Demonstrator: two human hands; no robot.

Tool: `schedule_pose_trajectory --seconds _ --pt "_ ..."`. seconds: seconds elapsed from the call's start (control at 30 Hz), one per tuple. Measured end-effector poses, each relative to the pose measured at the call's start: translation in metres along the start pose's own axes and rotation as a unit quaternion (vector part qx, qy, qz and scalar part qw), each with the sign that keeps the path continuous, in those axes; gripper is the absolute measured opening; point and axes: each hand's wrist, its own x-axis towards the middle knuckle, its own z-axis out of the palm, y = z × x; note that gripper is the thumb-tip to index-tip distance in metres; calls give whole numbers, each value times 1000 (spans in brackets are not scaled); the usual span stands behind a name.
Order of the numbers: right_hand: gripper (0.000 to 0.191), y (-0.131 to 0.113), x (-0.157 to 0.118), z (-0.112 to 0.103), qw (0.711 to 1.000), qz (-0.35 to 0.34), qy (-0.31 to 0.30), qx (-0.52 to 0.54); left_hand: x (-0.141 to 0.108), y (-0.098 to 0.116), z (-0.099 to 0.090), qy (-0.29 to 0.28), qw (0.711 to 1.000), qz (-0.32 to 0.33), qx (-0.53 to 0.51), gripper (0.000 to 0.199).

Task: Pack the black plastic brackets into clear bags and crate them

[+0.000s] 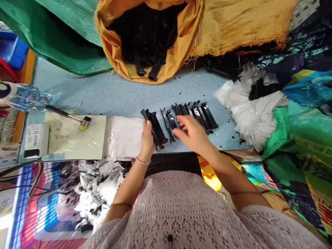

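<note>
My left hand (147, 139) grips long black plastic pieces (157, 130) by their left side. They stand tilted near the front edge of the table. My right hand (194, 134) is over a row of similar black pieces (204, 114), its thumb and fingers spread and slightly blurred. Between the two hands lies another slim black piece (169, 122) with a small light mark. Part of the row is hidden behind my right hand, and I cannot tell whether its fingers touch a piece.
An orange woven sack (124, 71) full of black pieces lies open at the back of the speckled blue table (98, 90). On the left, a hammer (75, 117) rests on a cardboard sheet (77, 145) beside white bags (126, 136). Crumpled cloth (246, 117) and sacks crowd the right.
</note>
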Motion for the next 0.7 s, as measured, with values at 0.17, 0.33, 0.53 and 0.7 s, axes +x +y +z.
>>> schedule_pose_trajectory --seconds 0.17,0.33,0.53,0.7 --pt "60 -18 -22 42 963 100 -103 228 -21 11 -18 -6 988 101 118 51" --pt "53 1 -16 36 880 174 -118 427 -22 25 -92 30 850 220 478 31" --pt "43 -23 3 57 766 201 -166 587 -8 32 -132 10 879 151 452 19" --pt "40 -49 25 93 686 195 -266 649 -8 38 -132 32 935 152 319 14"
